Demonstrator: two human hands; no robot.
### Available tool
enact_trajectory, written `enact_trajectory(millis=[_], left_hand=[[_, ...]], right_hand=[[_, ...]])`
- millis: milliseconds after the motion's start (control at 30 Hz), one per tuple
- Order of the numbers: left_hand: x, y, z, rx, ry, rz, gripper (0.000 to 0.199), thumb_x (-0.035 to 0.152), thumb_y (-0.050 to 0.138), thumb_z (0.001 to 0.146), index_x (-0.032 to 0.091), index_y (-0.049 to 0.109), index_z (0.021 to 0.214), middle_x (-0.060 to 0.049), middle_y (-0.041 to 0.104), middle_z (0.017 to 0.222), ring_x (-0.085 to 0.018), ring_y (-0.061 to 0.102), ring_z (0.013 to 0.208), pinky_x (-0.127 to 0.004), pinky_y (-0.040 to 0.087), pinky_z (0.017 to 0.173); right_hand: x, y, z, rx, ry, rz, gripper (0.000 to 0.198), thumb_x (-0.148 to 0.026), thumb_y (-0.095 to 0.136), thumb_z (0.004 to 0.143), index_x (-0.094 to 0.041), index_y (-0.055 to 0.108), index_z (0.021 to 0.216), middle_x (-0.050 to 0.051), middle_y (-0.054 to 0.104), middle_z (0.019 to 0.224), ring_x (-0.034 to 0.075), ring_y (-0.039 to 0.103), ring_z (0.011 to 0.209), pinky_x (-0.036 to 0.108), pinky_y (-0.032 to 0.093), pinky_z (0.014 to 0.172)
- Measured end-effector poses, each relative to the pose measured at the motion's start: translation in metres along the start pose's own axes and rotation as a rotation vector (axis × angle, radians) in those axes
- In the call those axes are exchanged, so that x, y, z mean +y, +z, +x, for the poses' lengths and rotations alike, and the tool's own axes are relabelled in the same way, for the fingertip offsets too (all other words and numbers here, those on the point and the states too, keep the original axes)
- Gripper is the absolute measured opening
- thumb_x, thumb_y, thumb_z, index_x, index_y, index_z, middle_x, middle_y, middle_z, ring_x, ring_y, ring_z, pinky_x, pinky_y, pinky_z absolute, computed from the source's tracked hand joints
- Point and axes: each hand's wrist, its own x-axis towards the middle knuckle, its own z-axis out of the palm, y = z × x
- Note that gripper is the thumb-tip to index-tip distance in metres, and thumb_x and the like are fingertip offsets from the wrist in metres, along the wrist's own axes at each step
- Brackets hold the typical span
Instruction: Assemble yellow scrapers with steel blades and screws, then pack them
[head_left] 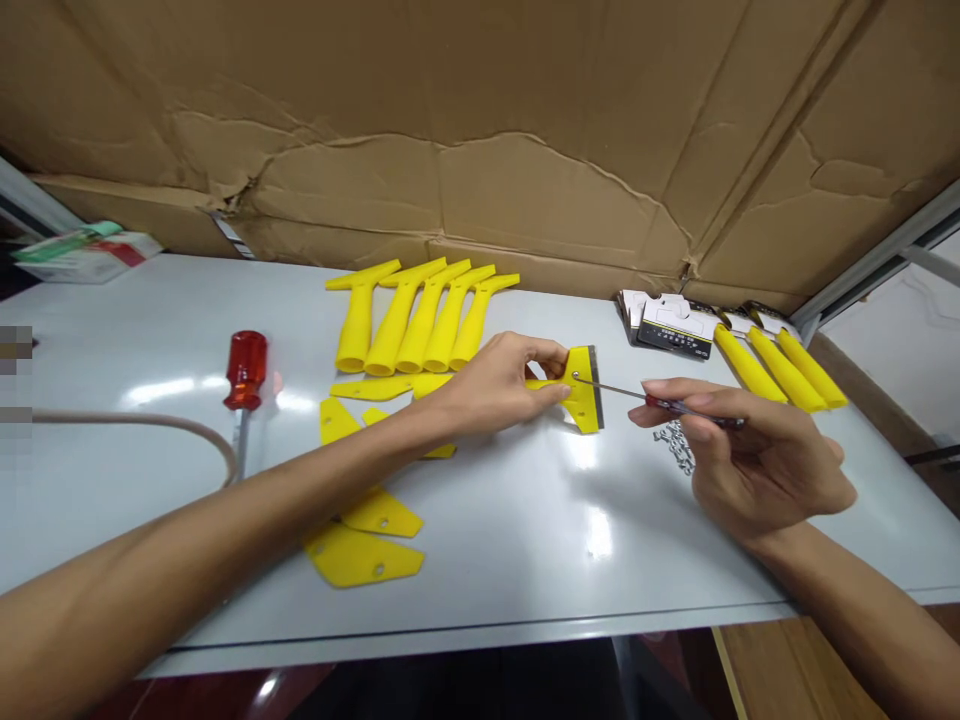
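Observation:
My left hand is closed round a yellow scraper whose head points right and carries a dark metal blade along its edge. A small screw sits in the upper part of the head. Between the fingers of my right hand is a slim screwdriver with a dark red handle; its thin shaft reaches left, and the tip is at or very near that screw. Small metal screws lie in a heap just under my right hand, partly hidden by it.
Several yellow handles stand in a row at the back. Flat yellow plates lie near my left forearm. A larger red-handled screwdriver and a cable are left. Carded scrapers lie back right, before a cardboard wall.

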Motion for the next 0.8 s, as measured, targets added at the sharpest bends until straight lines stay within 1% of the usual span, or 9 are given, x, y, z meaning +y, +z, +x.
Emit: enact_trajectory(millis=[133,333,400,500,567,633,667,733,800], left_hand=[[0.001,0.0,-0.001,-0.007,0.008,-0.006,0.011,0.018,0.062,0.085,0.017,0.072,0.081,0.001,0.071,0.08,-0.014,0.062,0.076,-0.028,0.048,0.076],[0.0,0.0,-0.001,-0.004,0.011,-0.018,0.01,0.018,0.062,0.084,0.016,0.071,0.08,0.0,0.069,0.079,-0.014,0.061,0.077,-0.029,0.049,0.077],[-0.001,0.0,0.0,-0.009,0.015,-0.021,0.011,0.018,0.061,0.084,0.016,0.072,0.082,0.0,0.069,0.08,-0.015,0.061,0.078,-0.029,0.049,0.077],[0.0,-0.001,0.0,-0.008,0.027,-0.009,0.011,0.018,0.06,0.084,0.016,0.07,0.08,0.0,0.069,0.08,-0.015,0.061,0.079,-0.029,0.048,0.075],[0.002,-0.001,-0.001,-0.021,0.042,-0.009,0.011,0.018,0.06,0.084,0.016,0.069,0.078,0.0,0.068,0.079,-0.015,0.06,0.078,-0.028,0.047,0.073],[0.002,-0.001,-0.001,-0.041,0.064,-0.021,0.012,0.018,0.058,0.084,0.016,0.069,0.078,0.0,0.067,0.077,-0.014,0.06,0.076,-0.028,0.047,0.072],[0.001,0.0,-0.001,-0.045,0.076,-0.027,0.012,0.018,0.058,0.084,0.016,0.069,0.078,0.0,0.067,0.076,-0.014,0.06,0.075,-0.028,0.047,0.071],[-0.003,0.002,0.0,-0.022,0.087,-0.026,0.012,0.018,0.059,0.085,0.017,0.069,0.08,0.0,0.068,0.078,-0.015,0.06,0.076,-0.027,0.047,0.071],[-0.009,0.005,0.002,0.022,0.093,-0.007,0.009,0.02,0.062,0.086,0.017,0.069,0.081,0.0,0.069,0.08,-0.015,0.062,0.077,-0.027,0.048,0.071]], right_hand=[[0.003,0.001,-0.002,0.01,0.001,-0.031,0.038,-0.003,0.075,0.088,-0.022,0.071,0.121,0.005,0.082,0.103,0.023,0.082,0.087,0.033,0.071,0.063],[-0.002,-0.003,-0.003,-0.083,0.053,-0.11,0.034,-0.008,0.072,0.093,-0.027,0.07,0.12,0.003,0.082,0.109,0.022,0.082,0.083,0.034,0.072,0.068],[-0.005,-0.006,-0.004,-0.137,-0.004,-0.17,0.038,-0.006,0.074,0.09,-0.027,0.071,0.122,0.004,0.082,0.11,0.022,0.082,0.087,0.035,0.072,0.073],[-0.006,-0.009,0.0,-0.215,-0.201,-0.28,0.05,-0.003,0.083,0.08,-0.022,0.073,0.125,0.008,0.081,0.114,0.024,0.082,0.089,0.031,0.071,0.071],[-0.003,-0.008,0.01,-0.231,-0.336,-0.302,0.047,-0.006,0.086,0.078,-0.023,0.076,0.121,0.009,0.082,0.111,0.023,0.081,0.078,0.029,0.068,0.06],[0.0,-0.003,0.027,-0.269,-0.381,-0.32,0.035,-0.012,0.084,0.084,-0.028,0.078,0.115,0.004,0.083,0.099,0.019,0.078,0.066,0.027,0.064,0.052],[0.0,0.0,0.038,-0.304,-0.361,-0.34,0.031,-0.016,0.081,0.088,-0.031,0.079,0.114,0.001,0.083,0.093,0.017,0.076,0.063,0.026,0.062,0.052],[-0.001,0.007,0.061,-0.377,-0.306,-0.346,0.027,-0.023,0.077,0.093,-0.035,0.078,0.117,-0.001,0.083,0.093,0.016,0.077,0.071,0.026,0.064,0.06],[-0.004,0.013,0.081,-0.448,-0.255,-0.288,0.028,-0.022,0.067,0.099,-0.037,0.076,0.12,-0.001,0.081,0.113,0.018,0.079,0.092,0.03,0.067,0.076]])
